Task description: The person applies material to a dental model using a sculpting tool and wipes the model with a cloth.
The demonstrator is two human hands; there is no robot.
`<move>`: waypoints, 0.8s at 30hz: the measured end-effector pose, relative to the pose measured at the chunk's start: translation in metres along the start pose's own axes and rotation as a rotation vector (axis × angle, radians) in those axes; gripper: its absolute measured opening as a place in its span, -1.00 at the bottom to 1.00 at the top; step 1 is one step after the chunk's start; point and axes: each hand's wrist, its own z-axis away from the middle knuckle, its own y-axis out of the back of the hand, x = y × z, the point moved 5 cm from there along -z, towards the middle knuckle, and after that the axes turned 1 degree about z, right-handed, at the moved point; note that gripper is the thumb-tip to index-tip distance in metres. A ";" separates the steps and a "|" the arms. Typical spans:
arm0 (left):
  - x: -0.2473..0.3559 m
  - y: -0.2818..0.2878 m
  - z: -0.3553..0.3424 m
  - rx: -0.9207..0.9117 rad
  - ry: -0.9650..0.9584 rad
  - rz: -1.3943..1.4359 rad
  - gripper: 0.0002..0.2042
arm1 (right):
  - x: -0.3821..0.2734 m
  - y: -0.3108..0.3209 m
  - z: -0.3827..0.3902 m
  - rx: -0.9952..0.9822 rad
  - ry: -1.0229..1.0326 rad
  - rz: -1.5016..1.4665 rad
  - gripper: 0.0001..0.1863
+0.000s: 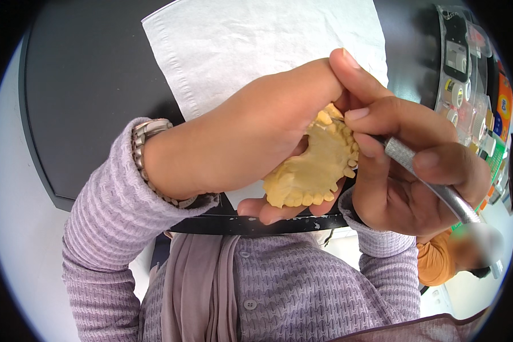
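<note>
A yellow plaster dental cast (316, 162), with a row of teeth along its curved edge, is gripped in my left hand (251, 131). Fingers of that hand curl beneath it, and the thumb reaches over its far end. My right hand (402, 196) is closed around a slim silver metal tool (447, 196) with knurled bands on its handle. The tool slants toward the toothed side of the cast. Its working tip is hidden by my fingers, so I cannot tell whether it touches the plaster. My right fingertips meet the cast's edge near my left thumb.
White paper (222, 45) lies on the black table (97, 85) under my hands. Along the right side stand small lidded jars (454, 93), a dark handheld device (456, 54), clear packaging and an orange packet (504, 102). Another person's orange sleeve (435, 263) shows at lower right.
</note>
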 end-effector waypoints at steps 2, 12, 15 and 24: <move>-0.001 -0.001 0.000 -0.001 0.006 0.018 -0.45 | 0.000 0.001 0.000 -0.005 -0.001 0.003 -0.53; 0.001 -0.001 0.004 0.010 0.021 -0.036 -0.43 | 0.005 0.003 0.001 -0.011 0.006 -0.103 -0.49; 0.004 -0.002 0.002 -0.028 0.014 -0.027 -0.43 | 0.004 0.004 0.002 -0.023 -0.010 -0.083 -0.48; 0.004 -0.003 0.000 0.029 -0.046 -0.072 -0.48 | -0.005 0.005 -0.006 -0.283 -0.109 0.032 -0.46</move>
